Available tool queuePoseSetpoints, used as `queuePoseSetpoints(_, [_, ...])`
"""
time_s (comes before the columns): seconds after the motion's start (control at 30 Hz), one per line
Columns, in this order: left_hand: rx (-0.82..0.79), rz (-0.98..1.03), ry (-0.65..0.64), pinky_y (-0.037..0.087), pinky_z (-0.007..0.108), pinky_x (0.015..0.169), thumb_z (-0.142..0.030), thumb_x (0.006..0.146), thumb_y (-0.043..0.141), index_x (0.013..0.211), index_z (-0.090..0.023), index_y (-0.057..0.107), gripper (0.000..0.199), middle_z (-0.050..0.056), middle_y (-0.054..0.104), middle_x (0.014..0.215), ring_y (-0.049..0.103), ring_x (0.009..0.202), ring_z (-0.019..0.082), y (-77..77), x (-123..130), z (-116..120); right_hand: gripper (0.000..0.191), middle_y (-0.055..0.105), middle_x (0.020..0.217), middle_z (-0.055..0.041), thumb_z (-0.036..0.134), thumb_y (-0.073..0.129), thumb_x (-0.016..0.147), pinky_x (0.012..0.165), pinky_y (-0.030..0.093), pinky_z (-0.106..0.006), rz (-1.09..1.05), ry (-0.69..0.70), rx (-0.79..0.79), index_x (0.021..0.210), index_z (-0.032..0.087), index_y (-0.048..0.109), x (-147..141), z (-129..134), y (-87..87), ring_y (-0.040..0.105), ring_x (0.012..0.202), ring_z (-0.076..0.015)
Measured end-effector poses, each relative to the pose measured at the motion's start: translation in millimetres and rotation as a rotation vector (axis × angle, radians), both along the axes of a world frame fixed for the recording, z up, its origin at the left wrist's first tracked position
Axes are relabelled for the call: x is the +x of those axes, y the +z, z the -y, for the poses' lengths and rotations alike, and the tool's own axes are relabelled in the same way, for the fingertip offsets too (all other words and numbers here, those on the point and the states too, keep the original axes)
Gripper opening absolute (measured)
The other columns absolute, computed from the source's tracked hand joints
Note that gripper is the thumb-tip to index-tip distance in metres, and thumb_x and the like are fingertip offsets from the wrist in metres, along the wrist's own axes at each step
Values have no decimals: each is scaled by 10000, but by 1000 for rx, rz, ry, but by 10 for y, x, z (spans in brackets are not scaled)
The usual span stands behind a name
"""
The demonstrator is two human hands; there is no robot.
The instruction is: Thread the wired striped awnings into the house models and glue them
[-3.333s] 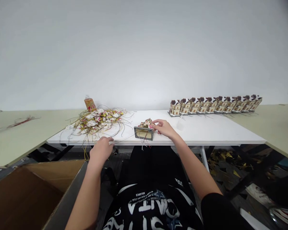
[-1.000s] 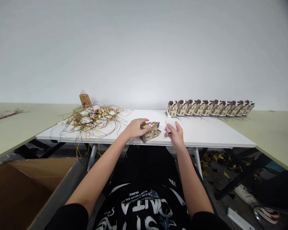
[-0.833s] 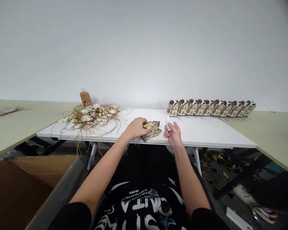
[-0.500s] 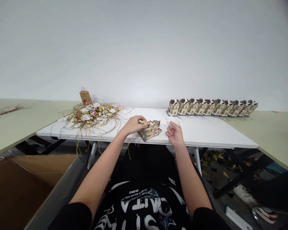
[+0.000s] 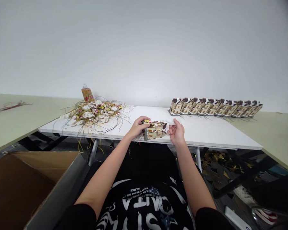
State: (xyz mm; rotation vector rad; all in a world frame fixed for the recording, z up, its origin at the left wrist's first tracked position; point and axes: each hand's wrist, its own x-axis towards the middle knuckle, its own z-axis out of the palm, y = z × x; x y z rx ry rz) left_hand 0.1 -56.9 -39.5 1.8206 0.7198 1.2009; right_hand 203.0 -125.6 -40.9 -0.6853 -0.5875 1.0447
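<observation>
Cream miniature house with brown roof (image 5: 156, 131), lying on its side, centre of frame, on white worktop (image 5: 206, 131).
Left hand (image 5: 137, 127): pinching the house by its grey base. Right hand (image 5: 177, 133): pinching small white plastic bottle (image 5: 172, 122), now at the roof end, closer than half a second earlier. Open brown cardboard box (image 5: 46, 159): lower left, bare inner walls showing.

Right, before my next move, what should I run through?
1. House gripped in the left hand: ok, lying on its side.
2. White object in the right hand: ok.
3. White object clear of the house: cannot tell, too blurred.
4. House row upright and apart from both hands: ok.
5. Wire pile all on the table: not ok, some wires hang over the front edge.
</observation>
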Motion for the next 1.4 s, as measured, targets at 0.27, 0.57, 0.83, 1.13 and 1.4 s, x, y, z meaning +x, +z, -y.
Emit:
queuePoseSetpoints(0.27, [121,78,72,421,354,988,-349,771,657,989,-180,662,276,70,615,1089,566,1073,235,-104,37,53,395,483,426,107,427,792,639,289,341,-211,157,-140,11,776,226,480,48,-37,9,357,275,-75])
queuePoseSetpoints(0.57, [159,86,98,436,354,970,-343,792,640,992,-183,661,257,72,613,1083,573,1064,229,-125,36,74,348,477,436,106,422,771,685,285,358,-208,291,-203,45,791,226,504,10,-25,4,354,283,-71])
queuePoseSetpoints(0.83, [164,80,100,440,344,961,-344,792,636,988,-176,664,260,78,612,1084,576,1053,226,-112,37,84,352,472,462,97,424,791,680,275,370,-198,364,-228,76,795,222,527,-21,13,68,390,325,-79])
queuePoseSetpoints(1.13, [147,64,121,444,337,938,-346,780,621,978,-181,659,261,77,621,1082,577,1041,226,-84,50,109,297,493,503,85,395,771,723,284,377,-188,388,-268,94,820,218,553,-10,0,120,412,357,-78])
queuePoseSetpoints(1.4, [153,75,108,451,335,925,-331,785,623,970,-177,667,244,77,618,1075,579,1042,227,-84,47,111,282,520,502,78,417,742,762,288,375,-194,415,-285,59,829,215,556,-72,-73,44,421,332,-82])
